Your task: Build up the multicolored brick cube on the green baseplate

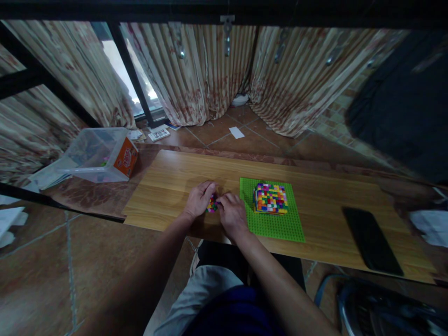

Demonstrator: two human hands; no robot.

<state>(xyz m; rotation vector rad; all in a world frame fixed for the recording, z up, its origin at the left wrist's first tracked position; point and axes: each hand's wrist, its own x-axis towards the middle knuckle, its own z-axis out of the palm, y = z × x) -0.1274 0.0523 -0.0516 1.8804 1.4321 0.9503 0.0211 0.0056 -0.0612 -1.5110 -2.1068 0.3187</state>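
A small cluster of multicoloured toy building bricks [212,205] lies between my two hands, low over the wooden board. My left hand [200,199] curls round its left side, thumb along the top, and partly hides it. From the right, my right hand [233,214] reaches in with fingers closed; a small purple brick shows at the fingertips. Right of my hands, a green studded baseplate [273,227] carries a block-shaped build of many coloured bricks [270,198].
A clear plastic box [94,154] with an orange label stands past the board's left end, a few bricks inside. A black phone-like slab [373,240] lies on the board [325,219] at the right. Patterned curtains [206,74] hang beyond.
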